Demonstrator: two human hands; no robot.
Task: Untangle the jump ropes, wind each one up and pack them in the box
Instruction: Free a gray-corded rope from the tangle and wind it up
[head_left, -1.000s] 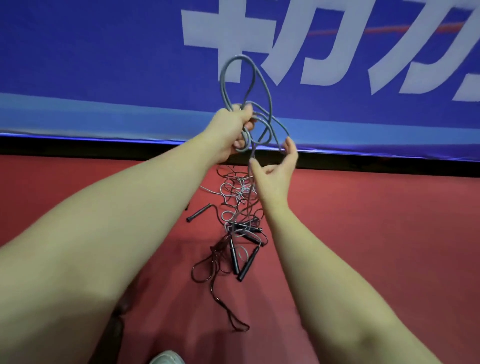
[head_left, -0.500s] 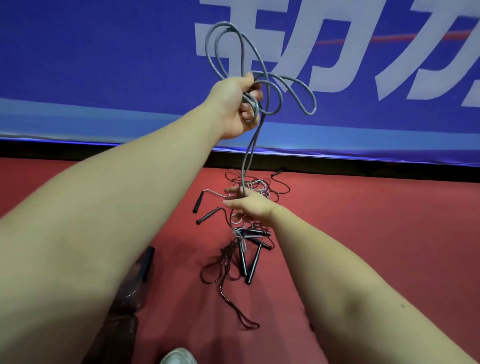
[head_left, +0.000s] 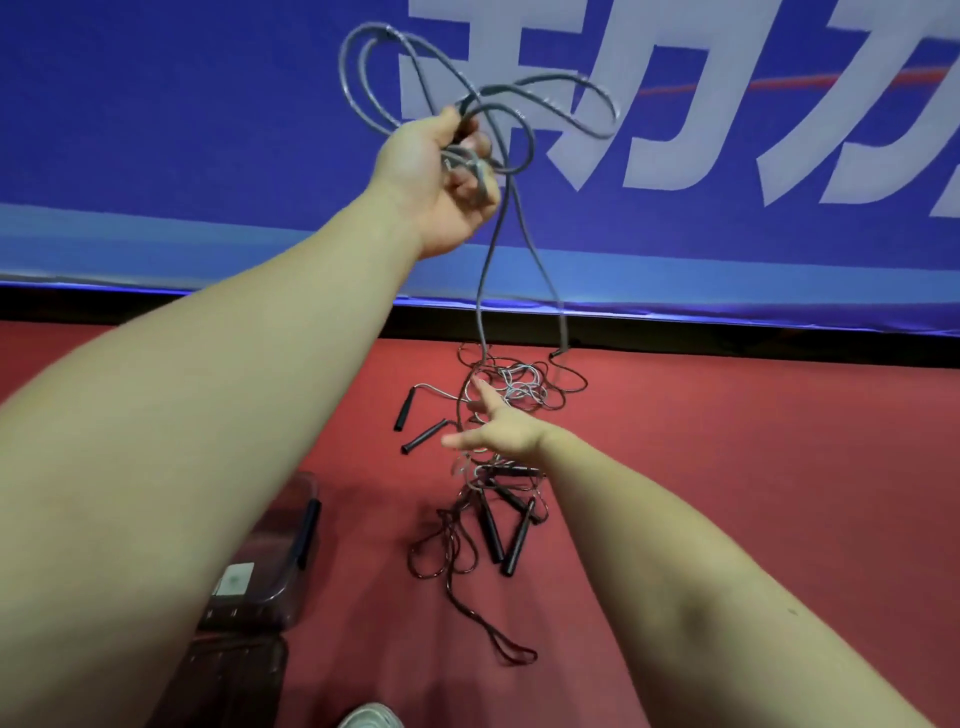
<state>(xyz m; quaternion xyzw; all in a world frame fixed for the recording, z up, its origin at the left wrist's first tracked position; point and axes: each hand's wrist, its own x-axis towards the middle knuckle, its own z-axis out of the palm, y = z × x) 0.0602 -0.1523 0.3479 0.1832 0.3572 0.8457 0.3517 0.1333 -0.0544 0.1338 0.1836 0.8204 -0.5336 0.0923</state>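
Grey jump rope (head_left: 479, 312) loops gripped in raised left hand (head_left: 441, 182), right hand (head_left: 504, 434) low, fingers spread, empty

Left hand (head_left: 441, 176) raised, gripping grey rope (head_left: 482, 176); right hand (head_left: 501, 434) lower, fingers extended.

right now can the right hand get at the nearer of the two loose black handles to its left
Probably yes: the right hand is open, holding nothing, and the nearer black handle lies on bare red floor beside its thumb, with nothing across the gap.
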